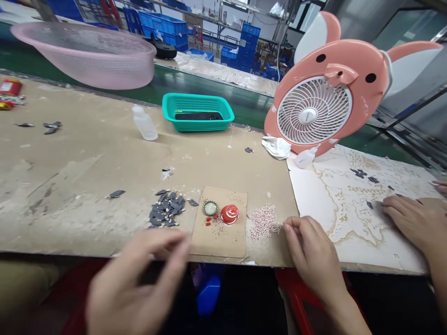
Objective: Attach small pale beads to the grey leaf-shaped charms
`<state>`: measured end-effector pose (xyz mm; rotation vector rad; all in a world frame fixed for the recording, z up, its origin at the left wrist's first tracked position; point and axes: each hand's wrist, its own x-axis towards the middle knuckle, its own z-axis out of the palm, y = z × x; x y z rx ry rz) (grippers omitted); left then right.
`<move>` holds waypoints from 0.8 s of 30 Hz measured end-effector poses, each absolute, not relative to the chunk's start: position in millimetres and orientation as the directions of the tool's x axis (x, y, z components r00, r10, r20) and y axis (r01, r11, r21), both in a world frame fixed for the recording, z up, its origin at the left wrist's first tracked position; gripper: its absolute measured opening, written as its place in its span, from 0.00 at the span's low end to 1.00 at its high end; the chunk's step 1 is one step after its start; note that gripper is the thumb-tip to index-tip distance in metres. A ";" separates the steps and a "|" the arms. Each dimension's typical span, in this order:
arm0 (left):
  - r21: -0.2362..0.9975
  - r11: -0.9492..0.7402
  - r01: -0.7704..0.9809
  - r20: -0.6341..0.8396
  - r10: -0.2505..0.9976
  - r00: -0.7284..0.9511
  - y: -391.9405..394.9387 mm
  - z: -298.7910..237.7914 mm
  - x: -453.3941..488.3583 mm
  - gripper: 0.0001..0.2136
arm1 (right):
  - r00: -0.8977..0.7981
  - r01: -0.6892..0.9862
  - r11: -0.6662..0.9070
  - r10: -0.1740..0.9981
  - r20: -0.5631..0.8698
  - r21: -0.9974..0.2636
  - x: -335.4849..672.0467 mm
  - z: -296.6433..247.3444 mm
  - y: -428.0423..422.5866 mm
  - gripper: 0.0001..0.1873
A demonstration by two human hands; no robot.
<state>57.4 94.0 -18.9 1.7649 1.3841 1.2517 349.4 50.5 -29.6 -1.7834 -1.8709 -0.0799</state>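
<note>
While the left hand pinches at the bench edge, the right hand curls near beads.

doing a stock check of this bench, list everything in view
work table: one, tan, across the view
pig-shaped desk fan: one, pink and white, back right
mesh basket: one, pink, back left
plastic basket: one, teal, mid-table
squeeze bottles: two, translucent, by the teal basket and by the fan
crumpled cloth: one, white, under the fan
card square: one, tan, front centre
crimped bottle cap: one, gold rim, on the card
round dome piece: one, red, on the card
flakes: many, dark grey, left of the card
beads: many, pinkish, right of the card
painted board: one, cream, right
crates: many, blue, background
co-worker's hand: one, on the board
left hand: front, nearest the flakes
right hand: front, nearest the beads
</note>
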 end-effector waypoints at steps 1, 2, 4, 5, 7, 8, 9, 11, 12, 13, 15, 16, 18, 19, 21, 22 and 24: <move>0.860 -0.359 0.363 0.316 0.933 0.174 84.9 -12.2 72.6 0.10 | -0.004 0.919 0.184 0.889 0.458 -0.349 338.9 -24.9 44.7 0.07; 0.896 -0.356 0.266 0.267 0.909 0.319 77.7 -6.8 85.7 0.09 | -0.053 0.893 0.265 0.865 0.499 -0.364 327.4 -20.8 38.8 0.05; 0.970 -0.205 0.131 0.127 0.886 0.447 68.8 -0.7 103.0 0.04 | -0.179 0.850 0.421 0.795 0.579 -0.316 305.3 -15.5 28.5 0.02; 0.990 -0.100 0.098 0.043 0.882 0.470 66.3 0.2 107.0 0.03 | -0.223 0.838 0.467 0.765 0.604 -0.283 296.0 -14.3 25.3 0.02; 0.994 0.082 0.072 -0.106 0.881 0.460 63.4 -0.7 107.6 0.07 | -0.278 0.826 0.516 0.724 0.631 -0.228 283.0 -13.2 23.7 0.03; 0.987 0.146 0.065 -0.160 0.880 0.448 62.3 -2.0 105.5 0.09 | -0.292 0.822 0.527 0.713 0.637 -0.214 279.3 -12.7 25.2 0.03; 0.981 0.188 0.052 -0.191 0.875 0.444 61.4 -3.4 102.7 0.10 | -0.306 0.817 0.540 0.703 0.643 -0.203 277.0 -11.9 27.6 0.04; 0.971 0.237 0.018 -0.219 0.863 0.456 59.7 -6.1 97.2 0.12 | -0.347 0.791 0.580 0.687 0.638 -0.195 274.4 -9.9 32.9 0.04; 0.965 0.263 -0.002 -0.232 0.855 0.463 58.8 -7.3 95.2 0.13 | -0.360 0.776 0.597 0.685 0.633 -0.204 273.2 -9.0 34.8 0.05; 0.955 0.296 -0.024 -0.251 0.847 0.469 57.9 -8.4 93.7 0.14 | -0.359 0.762 0.607 0.686 0.632 -0.226 271.5 -8.8 35.6 0.05; 0.927 0.370 -0.067 -0.298 0.830 0.472 55.9 -10.1 92.0 0.16 | -0.306 0.738 0.592 0.721 0.622 -0.323 266.8 -10.4 34.2 0.05; 0.911 0.403 -0.085 -0.320 0.822 0.470 55.1 -10.9 91.4 0.17 | -0.259 0.724 0.567 0.751 0.608 -0.393 264.1 -12.3 32.4 0.06; 0.894 0.432 -0.118 -0.332 0.815 0.474 54.0 -12.3 90.1 0.18 | -0.171 0.678 0.509 0.811 0.559 -0.531 259.8 -16.7 29.3 0.05; 0.891 0.436 -0.130 -0.330 0.816 0.474 53.9 -13.1 89.2 0.18 | -0.151 0.647 0.490 0.833 0.532 -0.584 258.7 -18.7 28.8 0.05; 0.884 0.445 -0.147 -0.332 0.816 0.474 54.5 -14.7 86.9 0.18 | -0.194 0.581 0.518 0.837 0.511 -0.628 259.1 -21.1 30.7 0.04; 0.880 0.450 -0.152 -0.335 0.815 0.473 55.1 -15.5 85.6 0.19 | -0.233 0.551 0.546 0.827 0.512 -0.631 260.1 -21.5 33.0 0.05; 0.878 0.451 -0.160 -0.332 0.815 0.476 56.8 -16.9 83.1 0.19 | -0.300 0.499 0.593 0.803 0.516 -0.632 262.5 -21.6 38.5 0.08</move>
